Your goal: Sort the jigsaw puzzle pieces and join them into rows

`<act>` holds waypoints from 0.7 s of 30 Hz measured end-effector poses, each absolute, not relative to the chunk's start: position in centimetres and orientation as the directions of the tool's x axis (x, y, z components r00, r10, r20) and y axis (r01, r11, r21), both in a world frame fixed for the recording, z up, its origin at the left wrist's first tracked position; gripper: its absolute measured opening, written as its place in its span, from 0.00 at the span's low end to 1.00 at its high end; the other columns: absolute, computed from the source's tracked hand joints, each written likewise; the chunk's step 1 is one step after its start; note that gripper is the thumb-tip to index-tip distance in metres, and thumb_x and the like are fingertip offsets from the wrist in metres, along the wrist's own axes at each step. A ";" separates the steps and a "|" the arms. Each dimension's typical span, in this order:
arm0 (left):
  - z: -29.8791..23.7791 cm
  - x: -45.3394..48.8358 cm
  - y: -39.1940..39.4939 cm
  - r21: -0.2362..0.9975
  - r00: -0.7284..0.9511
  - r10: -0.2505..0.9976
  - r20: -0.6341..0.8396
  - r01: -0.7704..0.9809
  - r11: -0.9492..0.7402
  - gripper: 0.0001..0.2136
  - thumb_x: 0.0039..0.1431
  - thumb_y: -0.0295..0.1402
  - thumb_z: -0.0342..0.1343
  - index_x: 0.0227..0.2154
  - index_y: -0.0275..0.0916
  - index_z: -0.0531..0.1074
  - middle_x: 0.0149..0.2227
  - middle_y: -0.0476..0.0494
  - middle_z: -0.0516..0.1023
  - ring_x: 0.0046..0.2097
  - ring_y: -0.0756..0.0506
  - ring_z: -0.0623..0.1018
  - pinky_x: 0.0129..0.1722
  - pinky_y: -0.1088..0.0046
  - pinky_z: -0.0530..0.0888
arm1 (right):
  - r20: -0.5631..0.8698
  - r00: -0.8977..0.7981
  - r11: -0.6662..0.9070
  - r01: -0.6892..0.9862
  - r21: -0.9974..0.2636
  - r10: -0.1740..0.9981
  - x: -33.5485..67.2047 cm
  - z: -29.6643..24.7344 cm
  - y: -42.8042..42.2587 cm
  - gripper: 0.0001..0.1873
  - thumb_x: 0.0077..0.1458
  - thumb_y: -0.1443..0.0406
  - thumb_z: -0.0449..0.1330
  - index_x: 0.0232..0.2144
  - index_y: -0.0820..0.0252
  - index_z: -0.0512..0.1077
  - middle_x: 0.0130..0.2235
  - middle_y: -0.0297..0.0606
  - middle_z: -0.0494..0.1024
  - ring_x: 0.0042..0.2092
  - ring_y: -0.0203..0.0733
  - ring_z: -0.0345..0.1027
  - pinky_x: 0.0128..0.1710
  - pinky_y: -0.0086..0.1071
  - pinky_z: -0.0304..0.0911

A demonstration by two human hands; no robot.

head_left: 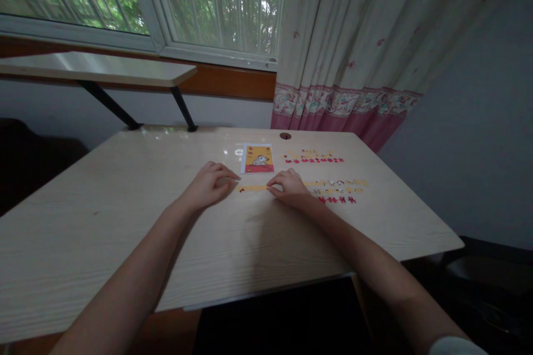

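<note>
A short strip of joined yellow jigsaw puzzle pieces lies on the table, with a dark red bit at its left end. My right hand is at the strip's right end, thumb and forefinger pinched on a small puzzle piece that they mostly hide. Left of the strip, my left hand rests on the tabletop, fingers curved, thumb and forefinger apart with nothing visible between them. Just beyond both hands lies a picture card showing a white cartoon animal on yellow and red.
Loose red puzzle pieces lie in rows at the right, beyond my right hand. More yellow and white pieces sit nearer, partly behind my right wrist. A raised shelf stands at the back left; a cable hole is near the back edge.
</note>
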State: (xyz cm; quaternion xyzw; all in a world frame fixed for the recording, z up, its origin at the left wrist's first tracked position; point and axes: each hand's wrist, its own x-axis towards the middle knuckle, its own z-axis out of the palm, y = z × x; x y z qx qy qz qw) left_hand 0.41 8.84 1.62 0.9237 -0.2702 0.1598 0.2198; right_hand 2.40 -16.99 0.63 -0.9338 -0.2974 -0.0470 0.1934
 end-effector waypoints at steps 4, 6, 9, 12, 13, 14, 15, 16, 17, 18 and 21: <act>1.1 0.8 9.2 0.285 0.799 -0.493 0.343 -0.589 -0.756 0.11 0.55 0.36 0.50 0.34 0.40 0.76 0.34 0.43 0.75 0.38 0.45 0.71 0.43 0.64 0.65 | 0.209 0.819 -0.754 0.574 -0.321 0.535 2.0 0.9 -17.2 0.10 0.54 0.61 0.55 0.36 0.56 0.74 0.40 0.37 0.75 0.42 0.41 0.58 0.43 0.35 0.49; 1.1 0.7 8.9 0.280 0.799 -0.510 0.318 -0.593 -0.755 0.11 0.55 0.36 0.50 0.34 0.40 0.76 0.33 0.43 0.75 0.38 0.45 0.71 0.42 0.64 0.65 | 0.227 0.818 -0.758 0.575 -0.308 0.529 1.9 1.0 -17.5 0.10 0.55 0.62 0.55 0.36 0.57 0.74 0.40 0.37 0.75 0.42 0.42 0.58 0.43 0.35 0.49; 1.1 0.7 8.5 0.281 0.795 -0.519 0.315 -0.600 -0.749 0.10 0.54 0.36 0.51 0.34 0.41 0.76 0.33 0.44 0.76 0.38 0.45 0.72 0.42 0.65 0.65 | 0.234 0.815 -0.762 0.579 -0.291 0.530 1.9 1.0 -17.9 0.10 0.55 0.63 0.54 0.35 0.58 0.75 0.39 0.38 0.75 0.41 0.41 0.58 0.42 0.35 0.49; 0.9 0.7 8.4 0.292 0.791 -0.521 0.321 -0.606 -0.740 0.09 0.53 0.35 0.51 0.32 0.41 0.76 0.32 0.45 0.76 0.38 0.45 0.72 0.43 0.65 0.65 | 0.236 0.814 -0.766 0.580 -0.276 0.531 2.0 0.9 -18.1 0.10 0.55 0.64 0.53 0.34 0.58 0.75 0.38 0.38 0.75 0.41 0.41 0.58 0.42 0.35 0.49; 0.9 0.7 8.4 0.297 0.789 -0.522 0.325 -0.609 -0.735 0.09 0.53 0.35 0.51 0.31 0.41 0.75 0.32 0.46 0.76 0.37 0.46 0.72 0.43 0.65 0.65 | 0.239 0.815 -0.768 0.578 -0.274 0.528 2.0 0.9 -18.1 0.10 0.55 0.63 0.53 0.34 0.57 0.75 0.38 0.38 0.75 0.41 0.41 0.58 0.42 0.35 0.49; 0.8 0.8 8.4 0.302 0.785 -0.525 0.328 -0.614 -0.729 0.08 0.53 0.34 0.51 0.31 0.41 0.75 0.31 0.46 0.76 0.37 0.46 0.73 0.43 0.65 0.65 | 0.240 0.816 -0.771 0.576 -0.272 0.525 2.0 0.8 -18.1 0.10 0.55 0.63 0.53 0.34 0.57 0.75 0.37 0.38 0.75 0.41 0.41 0.58 0.42 0.35 0.49; 0.8 0.8 8.4 0.305 0.782 -0.528 0.330 -0.618 -0.724 0.08 0.53 0.34 0.50 0.30 0.40 0.74 0.31 0.47 0.76 0.37 0.46 0.73 0.43 0.65 0.65 | 0.238 0.817 -0.771 0.575 -0.273 0.525 2.0 0.8 -18.1 0.10 0.55 0.63 0.53 0.33 0.57 0.75 0.38 0.38 0.75 0.41 0.41 0.58 0.42 0.35 0.49; 0.7 0.8 8.4 0.307 0.780 -0.531 0.332 -0.621 -0.721 0.08 0.54 0.34 0.50 0.30 0.40 0.74 0.31 0.47 0.76 0.37 0.46 0.73 0.43 0.66 0.65 | 0.234 0.816 -0.769 0.577 -0.275 0.528 2.0 0.8 -18.0 0.10 0.55 0.63 0.54 0.33 0.57 0.75 0.38 0.38 0.75 0.41 0.41 0.58 0.42 0.35 0.49; 0.7 0.9 8.4 0.308 0.779 -0.533 0.331 -0.623 -0.719 0.08 0.54 0.33 0.50 0.30 0.40 0.74 0.31 0.47 0.77 0.37 0.46 0.73 0.43 0.66 0.64 | 0.231 0.815 -0.767 0.578 -0.277 0.531 2.0 0.8 -18.0 0.10 0.55 0.64 0.54 0.33 0.57 0.75 0.38 0.37 0.75 0.41 0.41 0.58 0.42 0.35 0.49; 0.7 0.9 8.3 0.308 0.779 -0.532 0.331 -0.622 -0.720 0.08 0.54 0.33 0.50 0.30 0.40 0.74 0.32 0.46 0.77 0.37 0.46 0.73 0.43 0.65 0.64 | 0.229 0.815 -0.766 0.578 -0.280 0.532 2.0 0.8 -17.9 0.10 0.54 0.64 0.54 0.33 0.56 0.75 0.38 0.37 0.75 0.41 0.41 0.58 0.42 0.35 0.49; 0.6 1.0 8.3 0.302 0.784 -0.520 0.337 -0.614 -0.729 0.08 0.54 0.33 0.50 0.30 0.40 0.74 0.32 0.46 0.77 0.37 0.45 0.73 0.43 0.65 0.65 | 0.232 0.823 -0.770 0.567 -0.292 0.518 2.0 0.8 -17.8 0.09 0.54 0.65 0.54 0.33 0.56 0.75 0.38 0.36 0.75 0.41 0.41 0.58 0.42 0.35 0.49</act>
